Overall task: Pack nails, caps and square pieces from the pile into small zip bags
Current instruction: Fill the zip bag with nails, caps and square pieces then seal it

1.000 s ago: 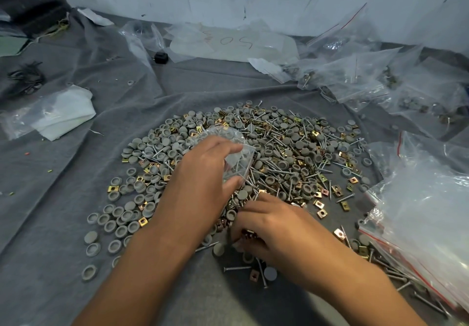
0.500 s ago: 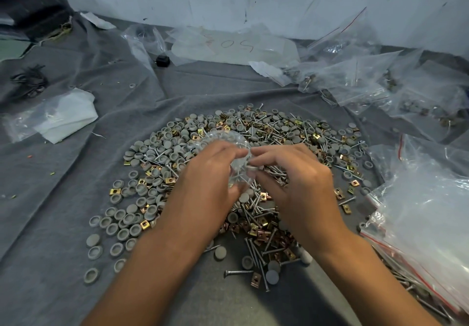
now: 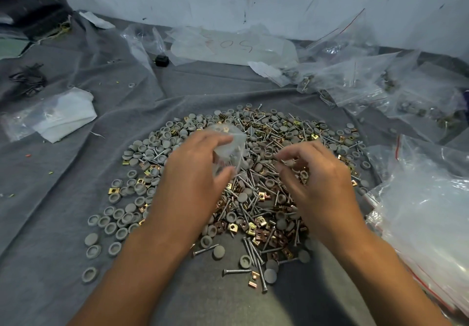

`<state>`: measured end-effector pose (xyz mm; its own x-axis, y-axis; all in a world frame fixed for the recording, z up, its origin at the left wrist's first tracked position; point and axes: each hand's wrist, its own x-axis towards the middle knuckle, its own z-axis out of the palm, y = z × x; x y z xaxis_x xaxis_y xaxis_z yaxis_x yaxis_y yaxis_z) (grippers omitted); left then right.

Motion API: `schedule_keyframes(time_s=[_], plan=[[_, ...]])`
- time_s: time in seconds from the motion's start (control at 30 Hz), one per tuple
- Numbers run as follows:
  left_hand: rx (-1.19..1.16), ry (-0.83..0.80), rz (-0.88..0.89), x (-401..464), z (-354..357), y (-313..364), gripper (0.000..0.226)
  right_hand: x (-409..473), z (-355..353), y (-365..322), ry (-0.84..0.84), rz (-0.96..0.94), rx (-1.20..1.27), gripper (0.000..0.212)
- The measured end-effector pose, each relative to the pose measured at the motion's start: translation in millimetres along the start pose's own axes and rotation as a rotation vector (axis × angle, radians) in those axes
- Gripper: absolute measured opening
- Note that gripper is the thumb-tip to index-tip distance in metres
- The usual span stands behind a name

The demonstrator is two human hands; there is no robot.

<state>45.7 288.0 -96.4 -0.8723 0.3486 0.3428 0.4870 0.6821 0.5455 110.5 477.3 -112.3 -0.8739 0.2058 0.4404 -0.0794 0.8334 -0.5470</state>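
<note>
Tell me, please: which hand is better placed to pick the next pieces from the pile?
Probably the right hand: it hovers over the pile with curled fingers, while the left hand holds the small zip bag.

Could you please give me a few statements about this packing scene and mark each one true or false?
1. The left hand holds a small clear bag above the pile. True.
2. The right hand rests flat on the bare grey cloth. False: it hovers over the pile with its fingers curled.
3. A stack of clear zip bags lies to the right of the pile. True.
4. The pile holds only nails. False: grey round caps and brass-coloured square pieces are mixed in.
5. A small black object lies beyond the pile. True.
</note>
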Motion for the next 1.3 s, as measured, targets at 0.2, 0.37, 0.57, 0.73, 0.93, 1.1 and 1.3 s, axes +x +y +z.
schedule_keyframes(time_s=[0.2, 0.37, 0.57, 0.73, 0.93, 1.1, 1.3], plan=[[-0.065, 0.533, 0.039, 6, -25, -6, 0.037, -9, 2, 3, -0.551, -0.036, -0.175, 0.022], [0.1, 0.186, 0.069, 3, -14, -9, 0.037, -15, 13, 2, -0.496, -0.171, -0.343, 0.027], [0.071, -0.025, 0.104, 0, 5, -2, 0.04, -13, 15, 3, -0.514, -0.211, -0.404, 0.023], [0.068, -0.061, 0.107, -1, 10, -4, 0.044, -12, 14, 5, -0.552, -0.218, -0.406, 0.012], [0.068, -0.084, 0.1, -2, 11, 1, 0.047, -10, 9, 10, -0.578, -0.214, -0.381, 0.013], [0.072, -0.094, 0.091, -4, 8, 4, 0.047, -10, 11, 7, -0.597, -0.208, -0.394, 0.016], [0.073, -0.106, 0.089, -5, 10, 1, 0.049, -9, 10, 8, -0.434, -0.054, -0.119, 0.01]])
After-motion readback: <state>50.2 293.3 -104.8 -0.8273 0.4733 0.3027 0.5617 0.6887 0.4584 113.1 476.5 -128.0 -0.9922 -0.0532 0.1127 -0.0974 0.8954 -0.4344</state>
